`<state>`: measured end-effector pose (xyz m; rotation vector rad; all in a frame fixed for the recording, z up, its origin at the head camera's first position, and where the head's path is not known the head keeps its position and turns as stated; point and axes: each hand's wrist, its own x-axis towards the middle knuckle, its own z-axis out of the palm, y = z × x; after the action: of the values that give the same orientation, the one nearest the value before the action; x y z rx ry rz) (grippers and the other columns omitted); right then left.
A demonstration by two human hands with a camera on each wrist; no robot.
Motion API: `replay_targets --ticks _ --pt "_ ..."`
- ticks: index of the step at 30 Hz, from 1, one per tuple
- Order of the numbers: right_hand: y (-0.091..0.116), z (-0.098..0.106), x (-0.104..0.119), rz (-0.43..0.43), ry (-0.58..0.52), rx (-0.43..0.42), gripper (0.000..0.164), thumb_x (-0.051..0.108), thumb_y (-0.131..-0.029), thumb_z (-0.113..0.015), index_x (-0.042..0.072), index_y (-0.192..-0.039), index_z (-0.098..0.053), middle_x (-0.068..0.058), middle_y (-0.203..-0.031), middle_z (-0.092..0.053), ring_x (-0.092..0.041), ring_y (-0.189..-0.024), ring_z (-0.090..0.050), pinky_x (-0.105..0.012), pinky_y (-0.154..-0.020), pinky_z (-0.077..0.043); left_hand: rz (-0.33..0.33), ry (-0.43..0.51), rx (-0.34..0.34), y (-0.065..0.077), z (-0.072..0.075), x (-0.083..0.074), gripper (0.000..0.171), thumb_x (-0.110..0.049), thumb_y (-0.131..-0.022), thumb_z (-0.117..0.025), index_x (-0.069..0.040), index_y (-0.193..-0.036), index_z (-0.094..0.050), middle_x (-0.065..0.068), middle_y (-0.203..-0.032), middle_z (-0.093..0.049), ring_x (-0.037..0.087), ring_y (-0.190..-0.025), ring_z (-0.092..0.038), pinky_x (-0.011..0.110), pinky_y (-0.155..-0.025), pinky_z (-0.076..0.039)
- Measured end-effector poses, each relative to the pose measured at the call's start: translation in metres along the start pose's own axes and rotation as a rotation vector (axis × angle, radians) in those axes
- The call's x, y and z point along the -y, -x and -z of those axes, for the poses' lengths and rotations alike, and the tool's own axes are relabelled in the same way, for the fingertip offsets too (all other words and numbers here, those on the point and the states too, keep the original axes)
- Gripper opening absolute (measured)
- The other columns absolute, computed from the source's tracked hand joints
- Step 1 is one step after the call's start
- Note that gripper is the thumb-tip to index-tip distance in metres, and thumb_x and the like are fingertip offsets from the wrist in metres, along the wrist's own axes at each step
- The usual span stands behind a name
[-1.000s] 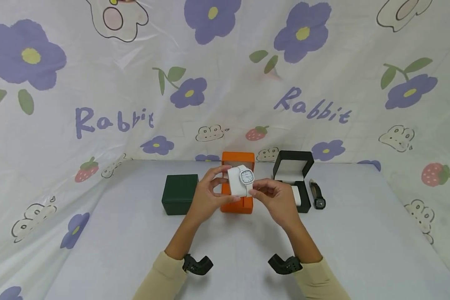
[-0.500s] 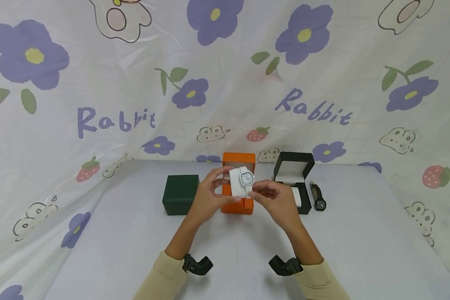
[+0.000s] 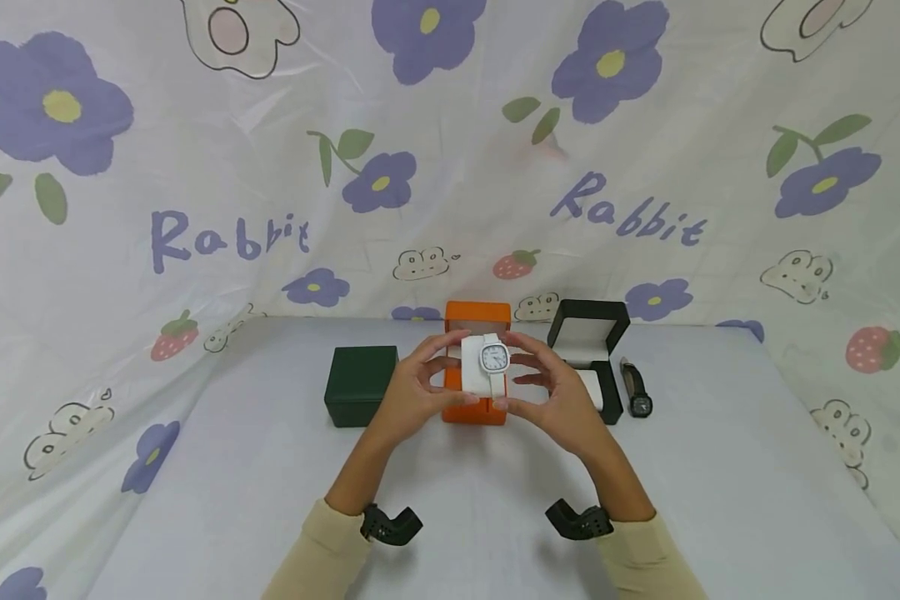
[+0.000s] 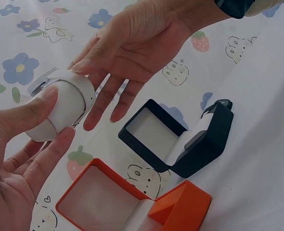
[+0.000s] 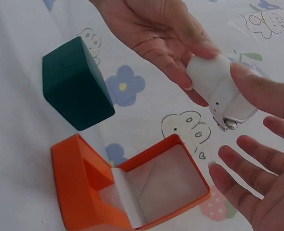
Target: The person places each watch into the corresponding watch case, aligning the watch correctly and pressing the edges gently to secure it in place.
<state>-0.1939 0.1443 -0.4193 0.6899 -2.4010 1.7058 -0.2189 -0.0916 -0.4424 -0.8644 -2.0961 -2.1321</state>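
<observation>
A white wristwatch [image 3: 494, 358] with a squarish dial is wrapped around a white cushion [image 3: 473, 367], held up in front of an orange box. My left hand [image 3: 412, 393] grips the cushion from the left, thumb below and forefinger above, as the left wrist view also shows. My right hand [image 3: 558, 398] holds the watch's right side between thumb and forefinger, its other fingers spread away. In the right wrist view, the right thumb presses on the strap [image 5: 223, 98], close to the metal clasp [image 5: 228, 124]. The orange box [image 5: 67, 185] stands with its lid raised.
A closed green box [image 3: 360, 387] sits left of the orange one. To the right is an open black box [image 3: 611, 398] with a white cushion inside. Beside it, a black wristwatch [image 3: 637, 393] lies on the white table [image 3: 720, 483]. A printed curtain [image 3: 450, 225] hangs behind.
My right hand has widened its grip: the forefinger has gone up to the watch's top, with the thumb at its lower end. The watch and cushion have turned slightly more upright.
</observation>
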Motion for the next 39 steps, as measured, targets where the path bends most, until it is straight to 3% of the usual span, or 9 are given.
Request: replay_targets --ticks 6,10,15,22,27,33,39 --pt "0.0014 0.0034 -0.0014 0.015 -0.029 0.091 0.091 0.009 -0.079 -0.088 0.025 -0.156 -0.041 0.000 -0.157 -0.043 -0.021 -0.133 -0.052 -0.054 -0.106 -0.047 0.008 -0.011 0.055 0.0013 -0.0009 -0.0031 0.072 -0.001 -0.081 -0.084 -0.013 -0.146 -0.055 0.004 -0.139 -0.053 0.030 -0.114 -0.064 0.042 -0.080 -0.062" --pt "0.0019 0.0047 0.0005 0.015 -0.057 0.125 0.094 0.009 -0.078 -0.089 0.025 -0.157 -0.040 -0.005 -0.158 -0.042 -0.023 -0.132 -0.053 -0.055 -0.107 -0.047 0.025 -0.011 0.072 0.0016 -0.0014 -0.0021 0.074 0.000 -0.081 -0.084 -0.014 -0.147 -0.054 0.004 -0.140 -0.054 0.029 -0.115 -0.064 0.043 -0.080 -0.062" --pt "0.0023 0.0065 -0.0003 0.021 -0.058 0.124 0.094 0.008 -0.077 -0.089 0.026 -0.155 -0.042 -0.003 -0.152 -0.048 -0.025 -0.127 -0.057 -0.050 -0.105 -0.050 0.028 -0.006 0.078 0.0015 -0.0020 0.0000 0.074 -0.001 -0.081 -0.085 -0.016 -0.147 -0.054 0.002 -0.138 -0.055 0.028 -0.115 -0.064 0.044 -0.078 -0.062" --pt "0.0027 0.0071 -0.0019 0.027 -0.068 0.101 0.091 0.007 -0.075 -0.090 0.024 -0.153 -0.046 -0.004 -0.146 -0.053 -0.025 -0.123 -0.060 -0.033 -0.103 -0.052 0.027 -0.026 0.050 0.0030 -0.0061 -0.0072 0.073 -0.005 -0.081 -0.086 -0.015 -0.146 -0.056 -0.001 -0.138 -0.056 0.027 -0.114 -0.064 0.047 -0.080 -0.062" --pt "0.0026 0.0056 -0.0016 0.021 -0.081 0.084 0.089 0.007 -0.074 -0.090 0.020 -0.152 -0.048 -0.003 -0.143 -0.055 -0.025 -0.122 -0.060 -0.031 -0.102 -0.052 0.022 -0.024 0.046 0.0024 -0.0061 -0.0044 0.073 -0.007 -0.080 -0.087 -0.015 -0.145 -0.056 -0.001 -0.139 -0.055 0.028 -0.114 -0.064 0.051 -0.081 -0.061" --pt "0.0024 0.0036 -0.0027 0.025 -0.078 0.068 0.089 0.008 -0.074 -0.090 0.021 -0.151 -0.048 -0.002 -0.143 -0.055 -0.024 -0.121 -0.061 -0.032 -0.102 -0.053 0.015 -0.016 0.050 0.0022 -0.0079 -0.0056 0.072 -0.003 -0.080 -0.086 -0.011 -0.145 -0.055 0.003 -0.141 -0.054 0.030 -0.112 -0.064 0.043 -0.080 -0.062" --pt "0.0026 0.0033 -0.0016 0.008 -0.065 0.073 0.089 0.010 -0.074 -0.091 0.022 -0.151 -0.049 -0.001 -0.141 -0.056 -0.023 -0.119 -0.061 -0.030 -0.102 -0.053 0.017 -0.022 0.054 0.0026 -0.0082 -0.0060 0.071 -0.003 -0.080 -0.086 -0.016 -0.144 -0.057 0.003 -0.140 -0.054 0.029 -0.111 -0.064 0.041 -0.080 -0.062"
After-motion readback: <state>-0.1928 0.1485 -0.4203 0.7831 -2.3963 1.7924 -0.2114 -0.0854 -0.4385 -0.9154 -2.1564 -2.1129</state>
